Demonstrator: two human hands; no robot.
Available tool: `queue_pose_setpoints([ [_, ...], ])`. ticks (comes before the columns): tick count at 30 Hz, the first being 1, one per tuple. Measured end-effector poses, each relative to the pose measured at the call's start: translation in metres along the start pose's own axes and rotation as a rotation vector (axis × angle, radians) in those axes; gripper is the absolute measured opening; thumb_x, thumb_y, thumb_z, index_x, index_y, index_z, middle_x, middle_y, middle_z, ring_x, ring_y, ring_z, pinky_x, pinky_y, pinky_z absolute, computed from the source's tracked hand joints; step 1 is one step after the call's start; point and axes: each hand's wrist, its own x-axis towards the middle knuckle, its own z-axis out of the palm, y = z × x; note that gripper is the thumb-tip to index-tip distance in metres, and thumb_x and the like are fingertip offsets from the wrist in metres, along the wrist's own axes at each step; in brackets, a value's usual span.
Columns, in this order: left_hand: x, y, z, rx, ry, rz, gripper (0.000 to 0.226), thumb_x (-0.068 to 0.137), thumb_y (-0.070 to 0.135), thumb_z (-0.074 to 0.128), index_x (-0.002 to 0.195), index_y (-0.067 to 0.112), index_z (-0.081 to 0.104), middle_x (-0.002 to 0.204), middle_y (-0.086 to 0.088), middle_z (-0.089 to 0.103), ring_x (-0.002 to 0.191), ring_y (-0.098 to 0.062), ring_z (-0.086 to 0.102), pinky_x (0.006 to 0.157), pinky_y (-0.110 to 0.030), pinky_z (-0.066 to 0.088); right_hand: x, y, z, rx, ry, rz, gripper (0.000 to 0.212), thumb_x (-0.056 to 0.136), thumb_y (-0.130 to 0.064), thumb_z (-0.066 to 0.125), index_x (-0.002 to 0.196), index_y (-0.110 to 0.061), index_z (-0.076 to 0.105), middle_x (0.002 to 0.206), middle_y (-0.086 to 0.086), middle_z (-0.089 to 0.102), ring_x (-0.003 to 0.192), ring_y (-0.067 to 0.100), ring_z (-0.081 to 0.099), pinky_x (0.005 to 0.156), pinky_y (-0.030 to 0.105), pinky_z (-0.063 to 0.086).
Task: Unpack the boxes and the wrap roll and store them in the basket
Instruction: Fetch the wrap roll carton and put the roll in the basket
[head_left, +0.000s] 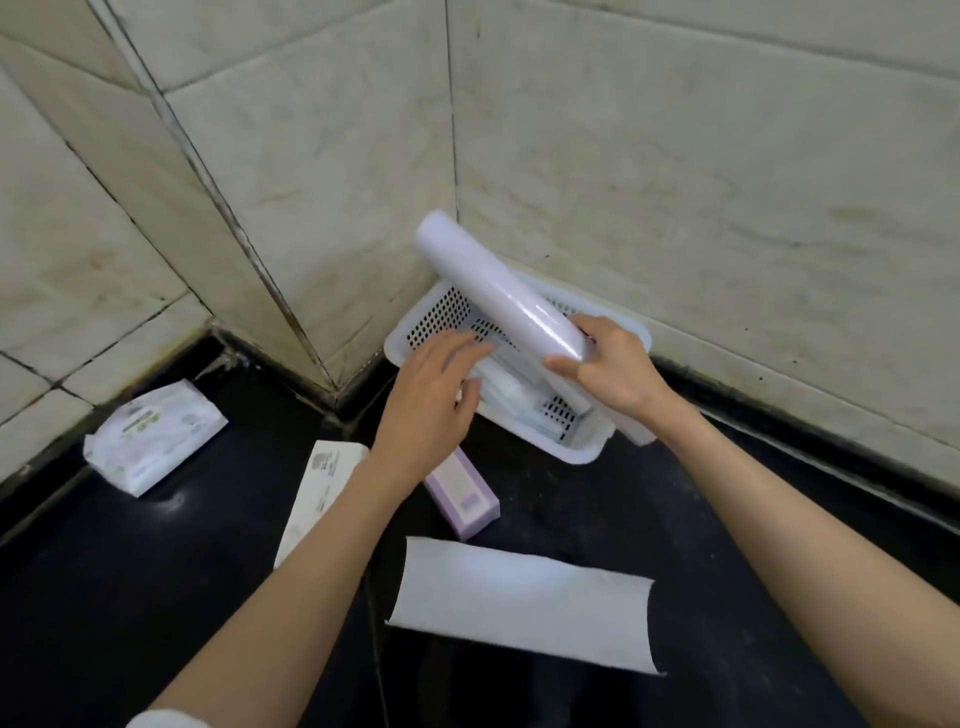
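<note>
Black counter: right hand (613, 374) fingers clenched on wrap roll (498, 291) above basket (582, 452), left hand (431, 400) released; labels unreadable.

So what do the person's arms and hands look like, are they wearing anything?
Both forearms are bare, with no gloves, rings or watch visible on the left hand or the right hand. Only a bit of white sleeve shows at the bottom edge on the left arm.

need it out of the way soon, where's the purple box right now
In the head view the purple box lies on the black counter under the left hand, between the basket and the white paper sheet.
</note>
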Motion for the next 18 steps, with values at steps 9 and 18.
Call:
queue_pose_setpoints([
  [9, 0.000, -0.040, 0.071, 0.051, -0.432, -0.113, 0.035, 0.088, 0.044, 0.052, 0.116, 0.025, 0.061, 0.117, -0.005, 0.058, 0.114, -0.020, 0.044, 0.109, -0.042, 0.026, 0.088, 0.024, 0.067, 0.122, -0.069, 0.145, 0.045, 0.077, -0.026, 0.069, 0.114, -0.003, 0.057, 0.111, 0.015, 0.061, 0.087, 0.022, 0.053, 0.066, 0.028, 0.044],
  [18, -0.002, -0.044, 0.078, -0.047, -0.304, -0.129, 0.029, 0.083, 0.039, 0.060, 0.105, 0.021, 0.068, 0.102, -0.008, 0.060, 0.106, -0.023, 0.049, 0.107, -0.032, 0.013, 0.099, 0.058, 0.081, -0.270, 0.082, 0.133, 0.061, 0.078, -0.041, 0.064, 0.129, -0.014, 0.047, 0.127, 0.012, 0.046, 0.118, 0.029, 0.037, 0.098, 0.042, 0.029],
])
